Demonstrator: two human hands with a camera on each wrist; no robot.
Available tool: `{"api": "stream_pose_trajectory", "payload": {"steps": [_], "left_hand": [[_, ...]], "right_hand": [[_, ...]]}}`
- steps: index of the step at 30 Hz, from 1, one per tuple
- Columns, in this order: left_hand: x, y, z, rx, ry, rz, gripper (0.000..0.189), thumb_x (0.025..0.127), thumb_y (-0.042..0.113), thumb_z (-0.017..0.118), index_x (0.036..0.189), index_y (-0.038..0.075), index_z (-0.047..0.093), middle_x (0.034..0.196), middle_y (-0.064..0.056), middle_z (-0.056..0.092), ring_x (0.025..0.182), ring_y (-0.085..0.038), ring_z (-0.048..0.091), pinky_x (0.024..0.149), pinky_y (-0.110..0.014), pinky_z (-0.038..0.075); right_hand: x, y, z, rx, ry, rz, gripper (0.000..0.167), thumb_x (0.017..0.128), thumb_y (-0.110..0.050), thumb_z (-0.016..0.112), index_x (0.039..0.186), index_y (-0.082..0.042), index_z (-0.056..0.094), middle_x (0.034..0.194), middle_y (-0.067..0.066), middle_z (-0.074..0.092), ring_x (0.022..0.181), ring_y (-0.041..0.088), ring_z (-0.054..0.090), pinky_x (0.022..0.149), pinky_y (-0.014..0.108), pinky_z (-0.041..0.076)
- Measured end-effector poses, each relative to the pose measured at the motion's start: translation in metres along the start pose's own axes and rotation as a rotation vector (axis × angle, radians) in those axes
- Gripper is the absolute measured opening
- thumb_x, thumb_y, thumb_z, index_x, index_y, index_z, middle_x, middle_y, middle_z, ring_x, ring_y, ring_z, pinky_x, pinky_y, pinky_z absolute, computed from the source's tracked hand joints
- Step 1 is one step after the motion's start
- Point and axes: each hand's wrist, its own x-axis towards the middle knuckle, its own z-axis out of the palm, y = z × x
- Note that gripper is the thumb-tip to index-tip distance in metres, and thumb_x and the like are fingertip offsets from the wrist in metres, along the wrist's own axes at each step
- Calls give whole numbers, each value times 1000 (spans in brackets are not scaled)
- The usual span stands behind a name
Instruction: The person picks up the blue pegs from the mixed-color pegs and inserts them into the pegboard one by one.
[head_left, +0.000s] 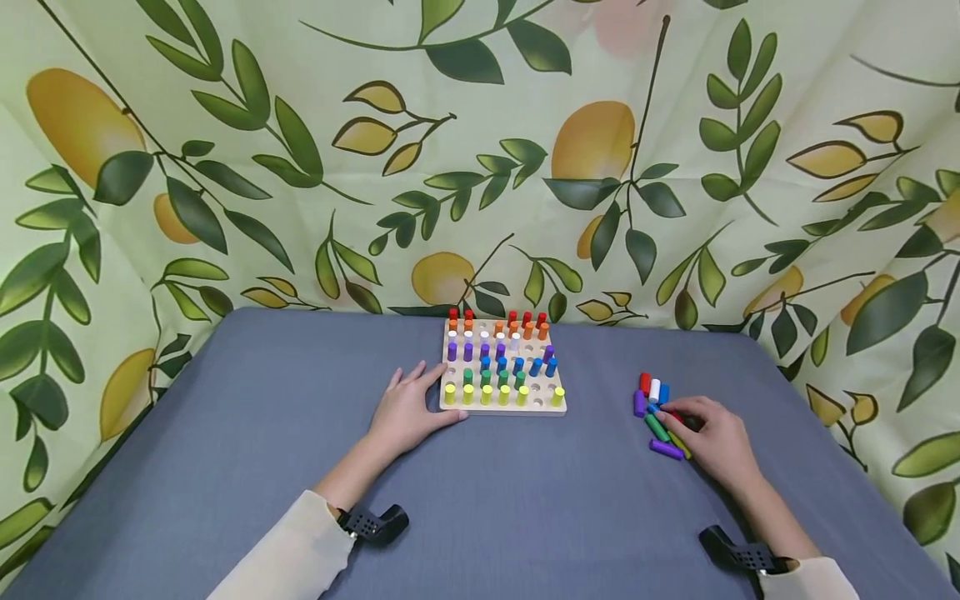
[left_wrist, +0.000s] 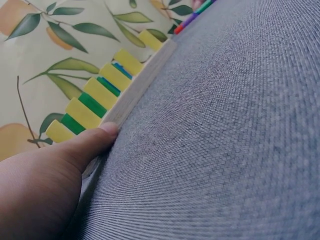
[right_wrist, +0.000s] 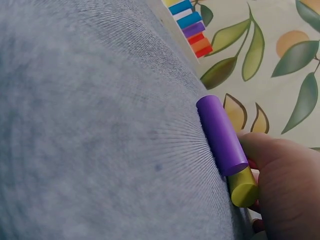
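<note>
A light wooden pegboard [head_left: 504, 409] holds rows of coloured pegs standing upright, with several bare holes among them. At its front left corner is my left hand [head_left: 407, 410]. Its thumb [left_wrist: 102, 137] lies straight against the front edge, and its other fingers reach along the left side. Right of the board, my right hand [head_left: 716, 440] is in among loose pegs, thumb and forefinger together on the end of a blue peg [head_left: 652, 408]. A purple peg [right_wrist: 222, 135] and an olive-yellow peg [right_wrist: 244, 187] lie beside the right thumb. A red peg is partly hidden under that hand.
Around the right hand lie other loose pegs, including a white peg [head_left: 655, 390], a green peg [head_left: 657, 428] and a second purple peg [head_left: 639, 403]. A grey-blue cloth [head_left: 525, 508] covers the table. Behind it hangs a leaf-patterned curtain [head_left: 480, 117].
</note>
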Motion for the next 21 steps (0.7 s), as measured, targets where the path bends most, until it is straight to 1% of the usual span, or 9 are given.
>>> {"api": "stream_pose_trajectory", "payload": {"steps": [3,7,10,13,16,21], "left_hand": [[-2,-1,1,-2,14,0,89,77,58,81,150,15,52,154,-21,49,149,-37,39,125,-63,21],[-3,-4,4,4,14,3,89,77,59,81,149,16,52,153,-21,49,149,-38,40,125,-63,22],[-5,-6,6,9,6,2,89,77,59,81,149,15,52,153,-21,50,148,-38,40,125,-63,21],[-5,-7,6,1,17,12,89,77,58,82,149,15,53,153,-20,50,149,-37,41,126,-62,19],[-4,-6,5,-7,30,22,88,78,58,81,149,16,52,153,-20,49,149,-36,40,126,-61,19],[-4,-4,3,-6,22,21,89,77,59,81,149,16,52,154,-20,49,149,-37,39,126,-61,19]], "right_hand": [[1,0,1,-10,11,-18,9,85,-19,81,90,-12,79,92,6,75,78,0,55,64,14,39],[-2,0,4,-52,14,3,12,84,-21,83,90,-11,80,93,6,75,83,17,64,67,20,45],[-7,-2,7,-69,-4,15,13,83,-22,84,89,-12,80,95,6,75,87,28,65,68,26,47],[-7,-5,7,-59,-11,16,11,82,-20,84,87,-11,80,95,7,75,87,29,64,67,28,47],[-5,-6,4,-55,1,12,11,83,-18,82,87,-9,79,94,9,74,85,29,64,66,27,46],[-3,-5,2,-65,7,26,13,86,-20,81,91,-8,78,96,11,75,85,25,64,67,19,44]]}}
